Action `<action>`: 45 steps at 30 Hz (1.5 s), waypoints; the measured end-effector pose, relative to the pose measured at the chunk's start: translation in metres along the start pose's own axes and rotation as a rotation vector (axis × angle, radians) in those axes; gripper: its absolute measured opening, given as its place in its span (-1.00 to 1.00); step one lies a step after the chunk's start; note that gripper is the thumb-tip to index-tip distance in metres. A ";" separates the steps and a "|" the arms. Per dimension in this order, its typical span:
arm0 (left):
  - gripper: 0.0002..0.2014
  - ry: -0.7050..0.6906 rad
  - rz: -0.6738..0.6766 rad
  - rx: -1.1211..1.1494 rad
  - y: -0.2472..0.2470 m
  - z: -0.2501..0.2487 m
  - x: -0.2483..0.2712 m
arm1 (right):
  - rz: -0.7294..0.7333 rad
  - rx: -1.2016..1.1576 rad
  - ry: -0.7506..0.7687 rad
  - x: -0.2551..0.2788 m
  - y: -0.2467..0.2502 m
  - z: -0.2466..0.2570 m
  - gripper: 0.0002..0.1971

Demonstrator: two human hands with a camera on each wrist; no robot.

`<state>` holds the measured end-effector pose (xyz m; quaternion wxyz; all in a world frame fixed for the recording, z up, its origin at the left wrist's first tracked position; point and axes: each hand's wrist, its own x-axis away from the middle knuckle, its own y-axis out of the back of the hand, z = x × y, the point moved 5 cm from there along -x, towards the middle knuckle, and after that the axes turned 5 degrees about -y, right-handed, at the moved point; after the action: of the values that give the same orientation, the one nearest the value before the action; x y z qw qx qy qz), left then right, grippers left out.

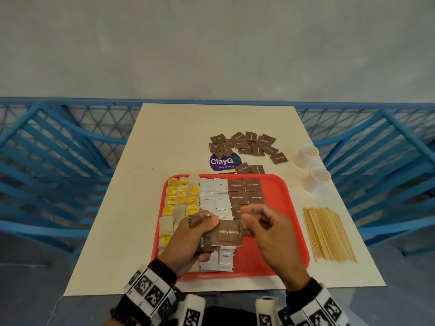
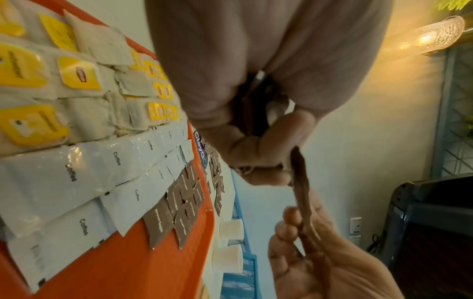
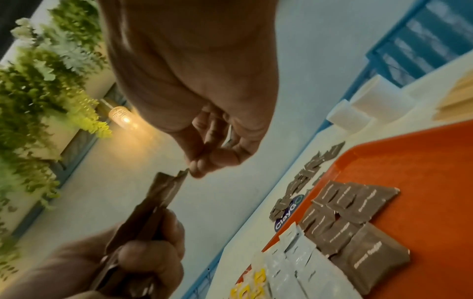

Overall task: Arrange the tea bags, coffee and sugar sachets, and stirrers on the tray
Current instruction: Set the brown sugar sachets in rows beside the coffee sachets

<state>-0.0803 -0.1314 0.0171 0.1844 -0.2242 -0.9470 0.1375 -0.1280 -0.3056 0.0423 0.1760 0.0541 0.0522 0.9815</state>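
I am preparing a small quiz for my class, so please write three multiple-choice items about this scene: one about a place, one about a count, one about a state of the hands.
1. Where does the bundle of thin wooden stirrers lie?
A. on the red plastic tray
B. on the white table, right of the tray
C. inside a cup

2. How many small white paper cups stand on the table?
A. one
B. two
C. four

3. What does the left hand hold?
A. a stack of brown sugar sachets
B. a yellow-tagged tea bag
C. nothing

Answers:
1 B: the stirrers rest on the white table, outside the red plastic tray.
2 B: two cups show beside the tray.
3 A: its fingers grip brown sugar sachets, and the right hand pinches one.
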 end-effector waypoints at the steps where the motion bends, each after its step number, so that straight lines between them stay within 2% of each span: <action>1: -0.86 -0.010 -0.020 0.005 0.002 0.000 0.000 | -0.036 0.009 0.020 0.000 0.003 0.000 -0.86; 3: -0.86 -0.029 -0.046 0.030 0.005 -0.001 -0.001 | -0.079 -0.036 -0.009 -0.001 0.011 0.002 -0.94; 5: -0.83 -0.039 -0.024 0.032 0.003 -0.003 -0.003 | -0.003 -0.091 -0.094 0.001 0.008 0.002 -0.89; 7: -0.83 -0.054 0.016 -0.025 -0.002 -0.005 -0.004 | 0.090 -0.048 -0.122 0.005 -0.002 0.003 -0.82; 9: -0.83 -0.078 0.042 -0.098 -0.006 -0.005 -0.005 | 0.088 -0.084 -0.134 0.006 -0.004 0.000 -0.86; 13: -0.74 -0.107 0.058 -0.156 -0.008 0.000 -0.005 | -0.010 -0.153 -0.158 0.004 0.005 -0.003 -0.92; 16: -0.74 -0.095 0.013 -0.110 -0.007 0.004 -0.004 | -0.141 -0.189 -0.173 0.001 0.017 -0.006 -0.81; 18: -0.80 -0.080 -0.041 -0.027 -0.006 0.006 -0.004 | -0.085 -0.205 -0.233 0.001 0.017 -0.007 -0.72; 21: -0.78 -0.066 -0.053 0.056 -0.012 0.010 -0.004 | 0.140 -0.100 -0.270 0.007 -0.003 -0.004 -0.71; 25: -0.73 -0.034 0.015 0.073 -0.017 0.017 -0.004 | 0.084 -0.154 -0.284 0.006 -0.007 -0.010 -0.83; 28: -0.73 0.017 0.089 -0.045 -0.011 0.015 -0.003 | 0.064 -0.076 -0.208 -0.001 0.004 -0.005 -0.77; 32: -0.67 0.015 0.115 -0.157 -0.003 -0.005 -0.012 | 0.221 0.317 0.088 -0.006 0.006 0.013 -0.67; 35: -0.67 -0.012 0.208 -0.334 -0.011 -0.014 -0.017 | 0.267 0.407 0.154 -0.009 0.004 0.014 -0.56; 37: -0.72 -0.022 0.204 -0.397 -0.014 -0.015 -0.017 | 0.300 0.358 0.112 -0.011 0.002 0.012 -0.49; 39: -0.79 -0.023 0.186 -0.379 -0.014 -0.015 -0.017 | 0.311 0.216 -0.022 -0.015 0.001 0.006 -0.43; 41: -0.80 -0.009 0.160 -0.290 -0.013 -0.012 -0.018 | 0.259 0.055 -0.177 -0.017 0.003 -0.003 -0.38; 43: -0.75 0.006 0.105 -0.180 -0.011 -0.006 -0.019 | 0.190 -0.036 -0.276 -0.015 0.007 -0.010 -0.43; 45: -0.71 0.038 0.050 -0.064 -0.008 0.003 -0.021 | 0.201 -0.055 -0.304 -0.007 0.009 -0.015 -0.60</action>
<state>-0.0667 -0.1490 0.0115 0.1917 -0.2560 -0.9414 0.1071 -0.1264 -0.3181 0.0283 0.0842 0.2019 -0.0076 0.9758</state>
